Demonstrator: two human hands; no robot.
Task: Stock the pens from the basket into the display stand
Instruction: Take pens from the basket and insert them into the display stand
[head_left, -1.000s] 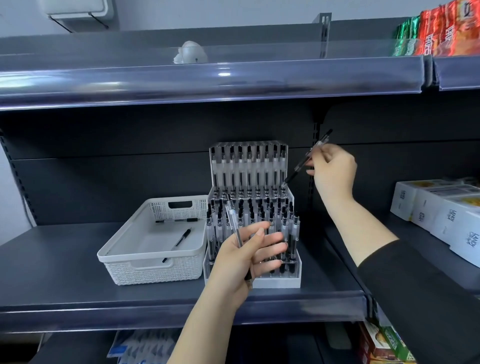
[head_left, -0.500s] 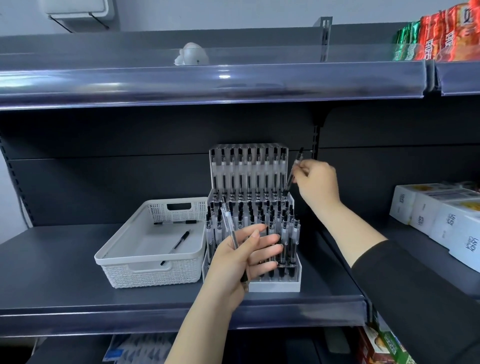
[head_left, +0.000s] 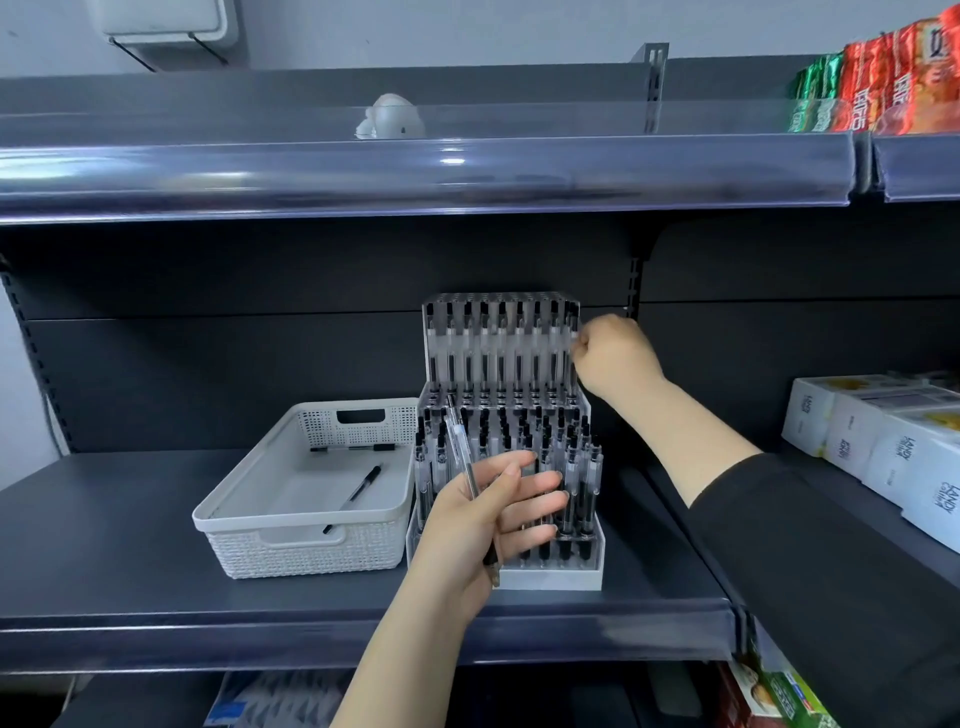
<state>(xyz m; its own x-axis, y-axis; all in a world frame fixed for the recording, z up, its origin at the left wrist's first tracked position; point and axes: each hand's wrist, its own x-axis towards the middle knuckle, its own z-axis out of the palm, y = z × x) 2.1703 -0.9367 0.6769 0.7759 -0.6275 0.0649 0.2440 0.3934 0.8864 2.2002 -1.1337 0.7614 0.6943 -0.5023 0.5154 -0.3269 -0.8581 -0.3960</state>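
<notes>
A clear tiered display stand (head_left: 550, 577) with a white base stands mid-shelf, nearly full of black-and-clear pens. My right hand (head_left: 613, 358) is at the top tier's right end, fingers pinched on a pen (head_left: 573, 319) that stands upright in the rightmost slot. In front of the stand's lower tiers, my left hand (head_left: 483, 525) grips a couple of spare pens (head_left: 460, 447), which point up and to the left. A white woven basket (head_left: 311, 558) sits just left of the stand. It holds one pen (head_left: 358, 491) on its floor and another (head_left: 353, 447) along its far wall.
The dark shelf has a clear plastic front lip (head_left: 363, 634). White boxes (head_left: 883, 441) sit on the neighbouring shelf to the right. The upper shelf (head_left: 415, 171) overhangs close above the stand, with red and green packets (head_left: 883, 78) at its right end.
My right hand has brought its pen from a tilted position right of the stand down and left into the top tier's rightmost slot. My left hand has barely moved.
</notes>
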